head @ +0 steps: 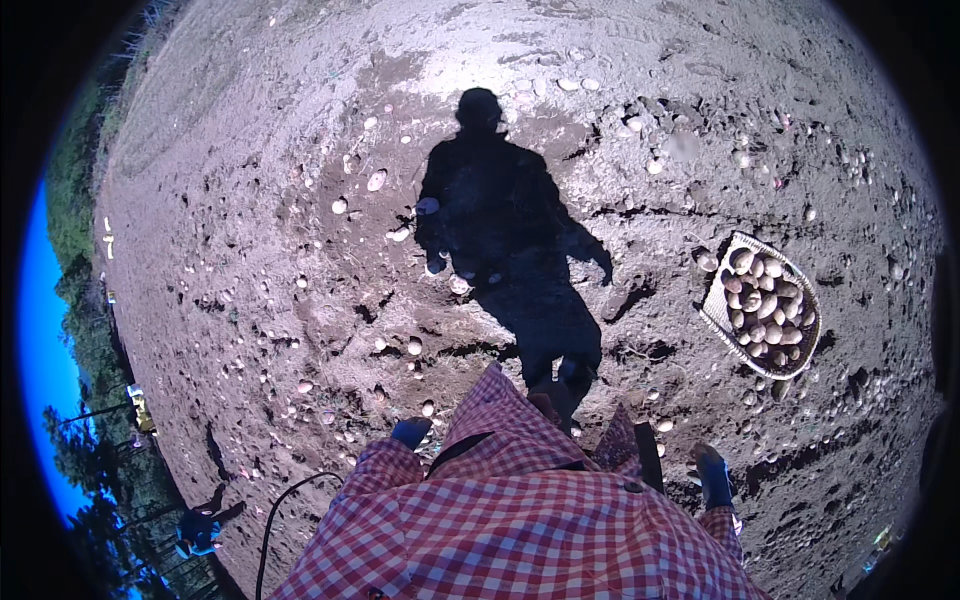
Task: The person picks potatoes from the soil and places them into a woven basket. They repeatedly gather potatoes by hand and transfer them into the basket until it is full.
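My left hand [411,433], in a blue glove, hangs low beside my checked shirt, above the soil. Close to it, a potato [427,408] lies on the ground. On the other side hangs my right hand [711,474], in a blue glove with soil-coloured fingers. Neither hand shows a thing held, but their finger positions are unclear. A woven scoop-shaped basket [718,307] rests on the soil at the right, out of touch with my hands. Potatoes [766,306] are piled inside it, and one loose potato [706,260] lies by its rim.
Many potatoes, such as one pale potato [377,180], are scattered over rough, clodded soil [247,315]. My shadow [510,225] stretches ahead. A black cable [271,517] curves by my left sleeve. Another person [199,532] is far left, near yellow objects [141,412] and trees.
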### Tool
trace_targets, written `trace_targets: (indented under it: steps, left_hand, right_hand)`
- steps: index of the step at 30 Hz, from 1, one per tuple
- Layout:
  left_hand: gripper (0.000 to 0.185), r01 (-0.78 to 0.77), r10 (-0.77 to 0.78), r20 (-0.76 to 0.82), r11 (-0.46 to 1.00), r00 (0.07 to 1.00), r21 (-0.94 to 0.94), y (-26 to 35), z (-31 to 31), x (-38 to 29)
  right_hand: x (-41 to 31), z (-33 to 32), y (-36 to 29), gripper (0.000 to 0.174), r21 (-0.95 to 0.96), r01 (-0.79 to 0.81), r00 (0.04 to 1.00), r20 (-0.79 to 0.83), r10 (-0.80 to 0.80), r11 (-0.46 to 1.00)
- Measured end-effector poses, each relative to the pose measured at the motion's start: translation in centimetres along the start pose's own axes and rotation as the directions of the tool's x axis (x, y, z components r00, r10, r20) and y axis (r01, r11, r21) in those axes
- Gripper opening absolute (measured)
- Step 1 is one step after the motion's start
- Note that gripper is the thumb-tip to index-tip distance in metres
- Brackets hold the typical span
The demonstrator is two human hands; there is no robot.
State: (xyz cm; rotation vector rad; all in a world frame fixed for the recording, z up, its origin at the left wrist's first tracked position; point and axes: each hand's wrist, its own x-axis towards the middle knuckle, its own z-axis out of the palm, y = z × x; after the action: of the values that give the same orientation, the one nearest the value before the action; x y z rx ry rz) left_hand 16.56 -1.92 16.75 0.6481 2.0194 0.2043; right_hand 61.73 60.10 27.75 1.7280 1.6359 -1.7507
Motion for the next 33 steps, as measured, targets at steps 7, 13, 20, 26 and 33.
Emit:
trace_targets:
  steps: [7, 13, 20, 26, 33]
  left_hand:
    - [0.031, -0.067, 0.067, 0.013, 0.998, 0.998, -0.005, 1.3, -2.6, 2.5]
    - [0.041, 0.096, -0.110, -0.069, 0.979, 0.992, -0.180, 4.3, -8.8, 7.2]
    - [0.026, 0.175, -0.178, -0.146, 0.984, 0.973, -0.038, 11.5, -24.6, 13.8]
    - [0.034, 0.060, -0.338, -0.171, 0.576, 0.925, -0.815, 30.5, -43.0, 20.2]
    - [0.034, -0.184, 0.215, 0.028, 0.892, 0.976, -0.413, 50.1, -54.2, 38.6]
  right_hand:
    - [2.5, -3.6, -1.1, 0.042, 0.011, -0.265, 0.964, -0.019, 0.265, 0.964]
    - [10.5, -3.5, -4.6, 0.041, -0.007, -0.235, 0.972, 0.025, 0.236, 0.972]
    - [20.7, -0.7, -11.4, 0.036, 0.047, -0.171, 0.981, 0.103, 0.165, 0.984]
    - [23.7, -0.2, -18.4, 0.032, -0.227, -0.076, 0.982, 0.151, 0.113, 0.971]
    - [35.3, 5.6, -32.0, 0.025, -0.289, 0.041, 0.986, 0.165, 0.007, 0.956]
